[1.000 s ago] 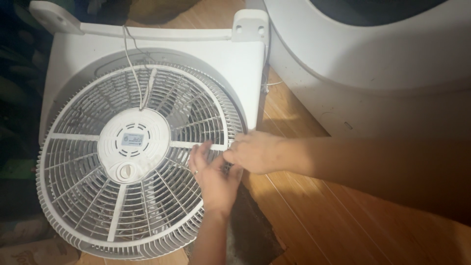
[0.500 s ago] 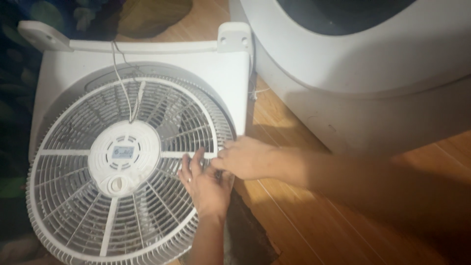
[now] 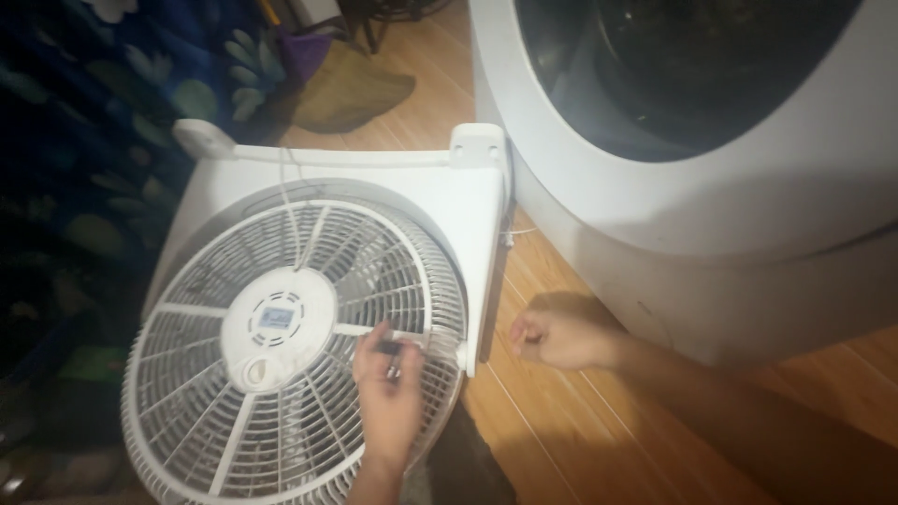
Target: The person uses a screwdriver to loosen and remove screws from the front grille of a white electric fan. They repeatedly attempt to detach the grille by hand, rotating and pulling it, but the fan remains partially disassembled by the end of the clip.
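- Fan [image 3: 281, 346] is laid flat on the floor [image 3: 599, 430]; its lower edge is cut off by the frame.
- A small dark object [image 3: 388, 348] is pinched in the left hand [image 3: 391, 388] over the grille; its kind cannot be made out.
- Right hand [image 3: 557, 339] is loosely curled just beside the fan, grip empty, above the floor.

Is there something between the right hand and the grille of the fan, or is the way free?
Nothing visible blocks it. The right hand hovers over bare wooden floor, beside the fan's white frame. The left hand already lies on the grille.
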